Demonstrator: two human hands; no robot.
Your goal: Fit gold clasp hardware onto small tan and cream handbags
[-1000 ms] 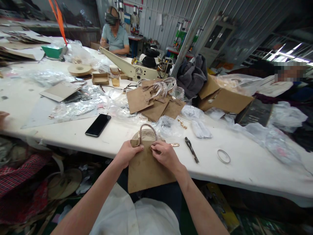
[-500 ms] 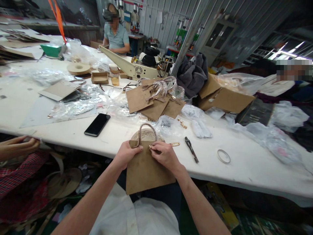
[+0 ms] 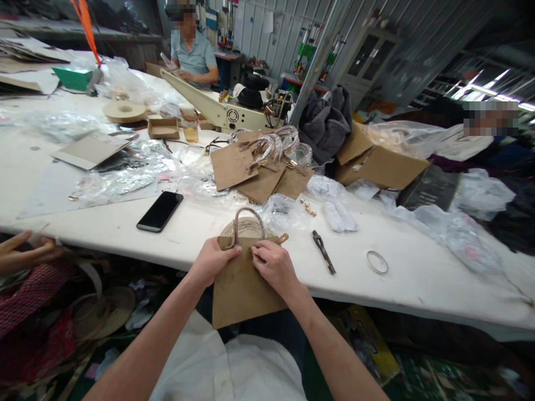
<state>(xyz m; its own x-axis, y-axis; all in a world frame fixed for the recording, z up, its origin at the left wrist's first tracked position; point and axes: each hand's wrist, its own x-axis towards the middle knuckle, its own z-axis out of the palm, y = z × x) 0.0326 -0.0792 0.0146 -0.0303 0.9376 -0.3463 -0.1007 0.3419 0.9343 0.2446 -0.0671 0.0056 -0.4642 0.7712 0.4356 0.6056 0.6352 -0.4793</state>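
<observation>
A brown bag panel [image 3: 246, 301] with a looped handle [image 3: 249, 210] at its top is held upright at the table's front edge. My left hand [image 3: 215, 260] is closed on the panel's upper left, thumb in front by the handle's base. My right hand [image 3: 273, 263] is closed in a pinch at the upper middle, its fingertips against the panel around a small metal piece [image 3: 252, 250], mostly hidden. A tan tab end [image 3: 284, 238] sticks out beyond the right knuckles. Behind the handle sits a round, cream-coloured coil [image 3: 228, 228], partly covered.
Right of my hands lie a dark metal hand tool [image 3: 324, 253] and a ring [image 3: 377, 262]. A phone [image 3: 160, 211] lies left. Beyond are stacked handled panels [image 3: 261, 172], small gold fittings [image 3: 308, 208] and plastic bags [image 3: 334, 214]. Another person's hand [image 3: 29, 253] is at far left.
The view has shifted slightly. My right fingers have closed in further over the small metal piece, and the tab end by my right hand has swung in and up. My left hand keeps its grip.
</observation>
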